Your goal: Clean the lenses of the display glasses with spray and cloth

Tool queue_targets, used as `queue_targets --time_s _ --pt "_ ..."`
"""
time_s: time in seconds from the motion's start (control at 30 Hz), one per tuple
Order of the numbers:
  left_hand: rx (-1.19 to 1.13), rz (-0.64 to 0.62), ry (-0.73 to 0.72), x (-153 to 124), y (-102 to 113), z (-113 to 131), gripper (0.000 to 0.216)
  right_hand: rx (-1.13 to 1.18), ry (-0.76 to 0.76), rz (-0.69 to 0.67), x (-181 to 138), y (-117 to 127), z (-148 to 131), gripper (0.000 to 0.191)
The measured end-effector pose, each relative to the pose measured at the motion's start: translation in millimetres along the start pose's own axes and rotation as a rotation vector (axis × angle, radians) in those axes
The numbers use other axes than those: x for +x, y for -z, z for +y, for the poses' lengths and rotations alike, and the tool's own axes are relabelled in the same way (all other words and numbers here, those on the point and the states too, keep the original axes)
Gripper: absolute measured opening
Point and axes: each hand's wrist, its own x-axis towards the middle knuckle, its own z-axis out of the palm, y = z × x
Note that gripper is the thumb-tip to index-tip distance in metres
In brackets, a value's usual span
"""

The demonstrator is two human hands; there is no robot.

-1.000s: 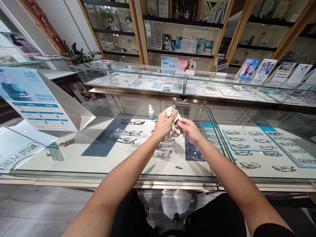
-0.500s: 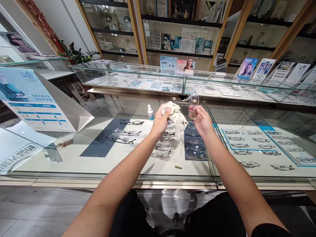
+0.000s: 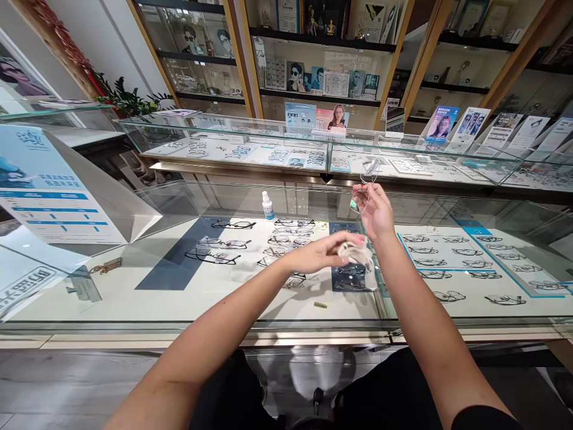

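A clear glass worktop (image 3: 250, 307) carries a small white plastic bottle (image 3: 268, 209), left of the left fingers (image 3: 351, 237), and, farther left, a blue-and-white folded card sign (image 3: 49, 200).

A hand can fit through the gap between the white bottle (image 3: 268, 209) and the right hand (image 3: 377, 210), above the glass surface (image 3: 255, 298). Nearer the person, the left hand (image 3: 319, 251) and its cloth (image 3: 357, 255) block the way. The glasses (image 3: 369, 171) poke up beside the right hand. A big folded sign (image 3: 62, 191) blocks the far left.
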Motion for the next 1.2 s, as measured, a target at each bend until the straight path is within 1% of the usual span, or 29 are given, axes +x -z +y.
queue_targets --time_s 0.07,0.1,0.17,0.3,0.43,0.53,0.67,0.7,0.73,0.8,0.87,0.9,0.97,1.03,1.07,1.1,1.13,1.2 --pt "0.059 -0.222 0.015 0 -2 4 0.04 -0.019 -0.004 -0.008 0 -1 1 0.026" --pt "0.069 -0.304 0.026 0 -3 6 0.041 -0.033 -0.003 -0.013 -1 -2 1 0.026" --pt "0.053 -0.387 0.03 0 -4 10 0.047 -0.061 0.001 -0.029 -3 -5 2 0.029" --pt "0.044 -0.396 0.03 1 -8 13 0.048 -0.125 -0.012 -0.06 -9 -11 2 0.033" --pt "0.078 -0.358 0.026 0 -13 7 0.048 -0.189 -0.045 -0.078 -14 -16 3 0.033" --pt "0.097 -0.327 0.029 -2 -13 2 0.05 -0.167 -0.092 -0.078 -15 -17 6 0.036" --pt "0.193 -0.29 0.023 -3 -12 -1 0.049 -0.128 -0.124 -0.098 -16 -17 10 0.037" --pt "0.246 -0.255 0.007 -3 -12 -1 0.047 -0.129 -0.123 -0.104 -16 -16 10 0.037" --pt "0.327 -0.194 -0.018 -3 -12 -2 0.044 -0.137 -0.119 -0.109 -16 -16 10 0.037" --pt "0.558 -0.013 -0.075 -2 -12 -4 0.036 -0.168 -0.112 -0.112 -15 -15 10 0.038" --pt "0.768 0.192 -0.124 0 -9 -6 0.032 -0.2 -0.106 -0.112 -14 -15 9 0.039" --pt "0.832 0.296 -0.15 0 -5 -7 0.031 -0.216 -0.097 -0.112 -14 -15 8 0.039" --pt "0.895 0.544 -0.228 0 5 -7 0.03 -0.265 -0.067 -0.129 -14 -15 6 0.036" --pt "0.947 0.819 -0.322 0 18 -8 0.029 -0.343 -0.036 -0.184 -15 -16 5 0.034" --pt "0.979 0.924 -0.361 0 25 -8 0.037 -0.379 -0.027 -0.224 -16 -16 4 0.033" --pt "1.01 0.993 -0.388 -1 32 -8 0.051 -0.409 -0.027 -0.272 -17 -16 3 0.032" --pt "1.036 1.025 -0.408 -1 39 -8 0.064 -0.429 -0.037 -0.322 -17 -16 3 0.032" --pt "1.069 1.007 -0.428 -2 49 -9 0.082 -0.447 -0.068 -0.411 -19 -16 3 0.032"
